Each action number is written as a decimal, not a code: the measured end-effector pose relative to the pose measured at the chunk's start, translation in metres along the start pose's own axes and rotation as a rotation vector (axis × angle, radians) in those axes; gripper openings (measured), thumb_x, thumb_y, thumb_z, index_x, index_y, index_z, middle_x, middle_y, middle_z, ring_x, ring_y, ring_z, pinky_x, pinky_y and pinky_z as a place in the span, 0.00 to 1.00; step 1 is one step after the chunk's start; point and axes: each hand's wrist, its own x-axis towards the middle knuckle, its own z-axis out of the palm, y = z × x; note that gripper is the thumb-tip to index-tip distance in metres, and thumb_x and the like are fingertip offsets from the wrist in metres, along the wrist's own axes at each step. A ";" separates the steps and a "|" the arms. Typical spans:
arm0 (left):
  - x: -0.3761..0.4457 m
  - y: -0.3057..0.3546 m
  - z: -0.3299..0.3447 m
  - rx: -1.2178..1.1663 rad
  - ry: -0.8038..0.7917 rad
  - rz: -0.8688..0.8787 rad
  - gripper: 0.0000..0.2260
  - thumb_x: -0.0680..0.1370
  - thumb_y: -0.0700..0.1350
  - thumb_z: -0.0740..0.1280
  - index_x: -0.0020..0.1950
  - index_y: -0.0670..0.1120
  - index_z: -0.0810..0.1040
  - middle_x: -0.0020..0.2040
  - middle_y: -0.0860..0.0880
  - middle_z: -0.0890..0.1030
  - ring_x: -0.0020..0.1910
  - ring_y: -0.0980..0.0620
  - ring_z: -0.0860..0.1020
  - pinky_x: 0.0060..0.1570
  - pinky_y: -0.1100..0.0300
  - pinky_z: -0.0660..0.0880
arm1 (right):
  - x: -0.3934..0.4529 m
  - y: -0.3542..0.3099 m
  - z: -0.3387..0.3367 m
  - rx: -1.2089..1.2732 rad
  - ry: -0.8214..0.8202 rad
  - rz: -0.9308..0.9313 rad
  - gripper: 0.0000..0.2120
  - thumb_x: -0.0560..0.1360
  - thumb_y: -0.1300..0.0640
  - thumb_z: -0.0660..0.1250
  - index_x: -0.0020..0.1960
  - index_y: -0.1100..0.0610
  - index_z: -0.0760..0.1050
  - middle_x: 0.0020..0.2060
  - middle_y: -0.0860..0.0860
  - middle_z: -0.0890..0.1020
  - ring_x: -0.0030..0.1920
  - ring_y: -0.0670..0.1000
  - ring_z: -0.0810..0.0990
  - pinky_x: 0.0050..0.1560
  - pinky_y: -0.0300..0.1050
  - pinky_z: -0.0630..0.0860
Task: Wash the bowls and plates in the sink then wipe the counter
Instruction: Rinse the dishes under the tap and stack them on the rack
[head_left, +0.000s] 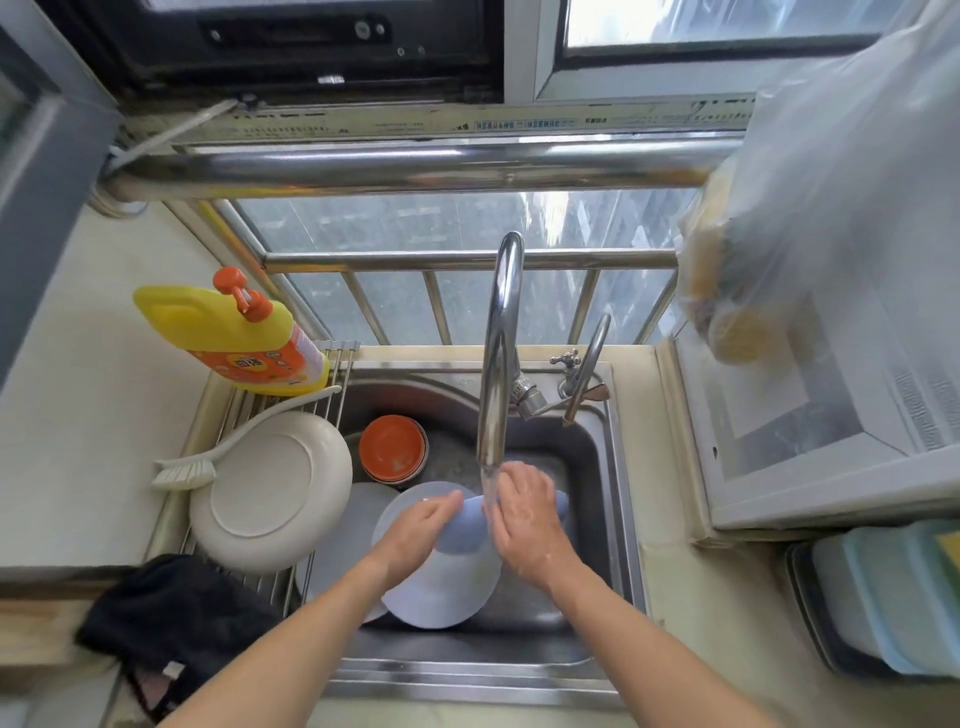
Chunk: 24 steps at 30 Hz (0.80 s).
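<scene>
At the centre of the frame, the left hand (415, 535) grips the left edge of a pale blue round bowl (467, 530), fingers curled round its rim. The right hand (524, 525) lies across the bowl's right side with fingers curved over it, holding it under the water stream that falls from the curved chrome faucet (498, 353). The bowl is held above a pale blue round plate (441, 587), which rests tilted in the stainless steel sink (587, 452). A second whitish plate (353, 525) lies partly beneath the blue plate, to its left. A stack of orange bowls (392, 449) sits in the sink's upper left area, near the faucet. Left of the sink, a large cream plate (270, 488) rests upside down on a metal roll-up drying rack (322, 374). A white dish brush (208, 457) lies across the plate's upper left edge. A yellow detergent bottle with an orange pump (234, 338) lies at the rack's upper end. A black cloth (171, 618) lies at the lower left.
</scene>
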 end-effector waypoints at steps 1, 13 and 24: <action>-0.004 0.003 -0.001 0.012 -0.103 0.031 0.18 0.80 0.58 0.61 0.48 0.45 0.80 0.43 0.56 0.77 0.44 0.57 0.74 0.49 0.58 0.69 | 0.001 0.001 0.000 0.008 0.008 0.012 0.13 0.79 0.51 0.54 0.51 0.56 0.74 0.53 0.49 0.74 0.53 0.53 0.72 0.59 0.49 0.64; -0.023 -0.001 0.013 -0.488 -0.191 -0.093 0.14 0.78 0.47 0.68 0.63 0.47 0.76 0.59 0.47 0.84 0.58 0.46 0.82 0.58 0.45 0.79 | -0.020 -0.023 0.026 -0.053 -0.240 -0.080 0.26 0.86 0.46 0.47 0.83 0.47 0.49 0.83 0.47 0.42 0.81 0.53 0.35 0.79 0.51 0.36; -0.026 -0.022 0.005 -0.468 -0.176 -0.168 0.03 0.81 0.46 0.65 0.53 0.48 0.76 0.51 0.44 0.80 0.46 0.50 0.79 0.53 0.53 0.78 | -0.009 -0.019 0.028 -0.015 -0.271 0.364 0.31 0.83 0.38 0.41 0.83 0.45 0.39 0.82 0.51 0.38 0.81 0.53 0.34 0.80 0.59 0.41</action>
